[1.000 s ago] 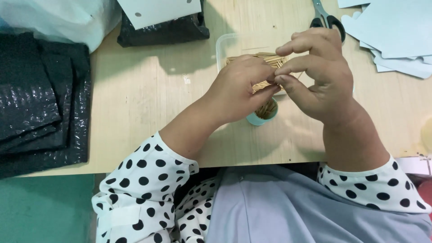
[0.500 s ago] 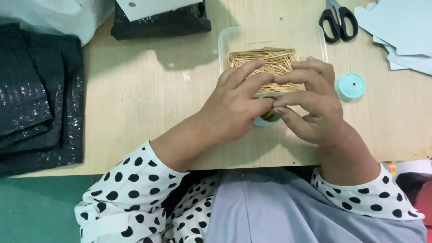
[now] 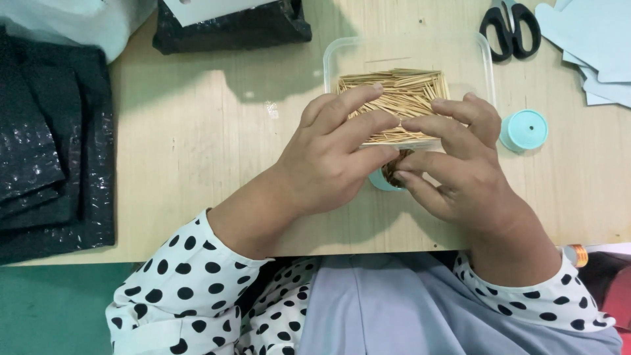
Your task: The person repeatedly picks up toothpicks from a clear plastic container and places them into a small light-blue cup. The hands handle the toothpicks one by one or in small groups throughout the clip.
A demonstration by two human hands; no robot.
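At the near edge of the pale wooden table (image 3: 197, 164) a person in polka-dot sleeves has both hands together over a small teal container (image 3: 388, 179). Only a sliver of its rim and the brown ends of toothpicks packed inside show between the hands; it stands on the table just near of a clear plastic box (image 3: 407, 56).

The left hand (image 3: 332, 158) lies over the container from the left, fingers (image 3: 358, 125) stretched nearly straight and close together, tips reaching over the box's near wall. Its thumb is hidden, so I cannot tell whether it grips the container or merely rests against it. The right hand (image 3: 460, 177) comes in from the right with fingers gently curled, the lower ones pressed at the container's mouth and touching the toothpicks there; whether they pinch any I cannot tell. The fingertips of the two hands meet above the container.

In the box a heap of loose toothpicks (image 3: 394, 98) lies mostly crosswise, piled toward the near wall, with the far part of the box bare.

To the right of the right hand, apart from it, a round teal lid (image 3: 524, 129) lies flat. Farther off at the far right are black-handled scissors (image 3: 509, 26) and a stack of light blue paper sheets (image 3: 591, 39). Far left, folded black plastic bags (image 3: 46, 144) overhang the table edge, and another black bundle (image 3: 230, 26) sits at the far side.
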